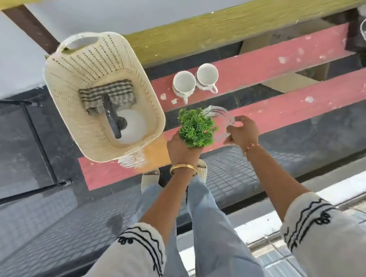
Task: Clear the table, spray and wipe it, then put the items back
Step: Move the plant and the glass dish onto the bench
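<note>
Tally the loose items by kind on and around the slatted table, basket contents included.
White cups: 2
Green plant bunch: 1, held in the left hand
Clear glass dish: 1, held by the right hand
Cream basket: 1
Checked cloth: 1
Spray bottle: 1
Total: 7

No legible text anywhere.

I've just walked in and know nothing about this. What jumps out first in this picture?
The bright green plant in the left hand stands out, held over the pink slats, with the right hand gripping a clear glass dish beside it. To the left sits a cream basket holding a checked cloth and a spray bottle. Two white cups stand on the slat beyond.
</note>
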`<action>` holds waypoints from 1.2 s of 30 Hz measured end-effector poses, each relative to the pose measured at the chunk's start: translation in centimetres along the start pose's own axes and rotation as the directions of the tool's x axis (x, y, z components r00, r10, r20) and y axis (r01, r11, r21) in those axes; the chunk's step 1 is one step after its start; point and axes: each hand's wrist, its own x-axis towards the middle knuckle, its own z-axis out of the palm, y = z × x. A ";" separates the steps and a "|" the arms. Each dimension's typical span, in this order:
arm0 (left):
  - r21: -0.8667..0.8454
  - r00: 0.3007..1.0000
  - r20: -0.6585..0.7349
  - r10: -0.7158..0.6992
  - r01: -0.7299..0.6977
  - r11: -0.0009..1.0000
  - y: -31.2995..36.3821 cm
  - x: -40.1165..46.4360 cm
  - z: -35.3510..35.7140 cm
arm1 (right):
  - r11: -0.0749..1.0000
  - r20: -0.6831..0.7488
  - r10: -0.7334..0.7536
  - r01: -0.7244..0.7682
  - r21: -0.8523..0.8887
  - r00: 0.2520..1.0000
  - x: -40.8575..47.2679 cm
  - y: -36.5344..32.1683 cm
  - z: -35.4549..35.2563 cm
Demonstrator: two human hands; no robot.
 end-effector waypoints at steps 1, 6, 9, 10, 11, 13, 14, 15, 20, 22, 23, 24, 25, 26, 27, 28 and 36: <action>-0.007 1.000 -0.016 -0.008 0.008 1.000 -0.4 0.4 0.8 | 1.000 0.006 0.004 -0.004 -0.006 1.000 0.7 0.3 0.0; 0.014 1.000 -0.005 -0.019 0.019 1.000 -2.6 2.0 3.7 | 0.998 0.028 -0.026 0.028 -0.057 0.999 3.6 2.1 0.0; -0.027 0.999 -0.031 -0.026 0.025 0.999 -3.8 2.4 4.7 | 0.994 0.028 -0.042 0.044 -0.097 0.999 4.8 3.6 0.4; -0.057 0.999 -0.049 -0.024 0.021 0.998 -4.0 2.4 4.8 | 0.993 0.026 -0.050 0.053 -0.110 0.998 5.0 4.1 0.4; -0.081 0.997 -0.071 -0.031 0.025 0.996 -4.2 2.4 5.0 | 0.990 0.026 -0.062 0.065 -0.124 0.998 5.3 4.5 0.5; -0.120 0.990 -0.128 -0.051 0.036 0.992 -4.5 2.6 5.5 | 0.986 0.033 -0.085 0.089 -0.138 0.996 5.9 5.3 0.8; -0.135 0.987 -0.151 -0.056 0.035 0.990 -4.5 2.6 5.6 | 0.985 0.037 -0.093 0.098 -0.141 0.995 6.0 5.6 0.9; -0.146 0.984 -0.168 -0.057 0.033 0.989 -4.6 2.7 5.8 | 0.984 0.041 -0.099 0.104 -0.146 0.994 6.1 5.7 1.0; -0.159 0.986 -0.164 -0.039 0.012 0.987 -5.3 2.8 6.2 | 0.976 0.031 -0.125 0.129 -0.176 0.992 6.1 6.4 1.1; -0.189 0.986 -0.153 -0.067 0.037 0.981 -5.8 2.4 6.1 | 0.965 0.022 -0.150 0.151 -0.216 0.988 5.8 6.5 1.1; -0.207 0.986 -0.146 -0.076 0.045 0.977 -5.9 2.2 6.1 | 0.956 0.018 -0.166 0.165 -0.243 0.986 5.7 6.5 1.2; -0.213 0.988 -0.136 -0.075 0.045 0.976 -6.1 2.1 6.1 | 0.947 0.015 -0.177 0.175 -0.269 0.984 5.6 6.5 1.2; -0.207 0.990 -0.122 -0.069 0.043 0.977 -6.2 1.9 6.0 | 0.939 0.011 -0.185 0.180 -0.293 0.983 5.5 6.4 1.2; -0.201 0.992 -0.105 -0.065 0.042 0.979 -6.4 1.8 6.0 | 0.929 0.005 -0.194 0.185 -0.320 0.981 5.4 6.4 1.2; -0.198 0.994 -0.088 -0.063 0.044 0.979 -6.5 1.8 6.0 | 0.915 0.000 -0.208 0.195 -0.353 0.978 5.4 6.4 1.2; -0.192 0.996 -0.070 -0.060 0.045 0.980 -6.6 1.8 5.9 | 0.896 -0.003 -0.225 0.206 -0.395 0.974 5.3 6.4 1.2; -0.064 0.997 0.065 -0.035 0.040 0.997 -6.8 0.9 4.6 | 0.831 -0.129 -0.351 0.244 -0.501 0.928 2.9 5.2 0.6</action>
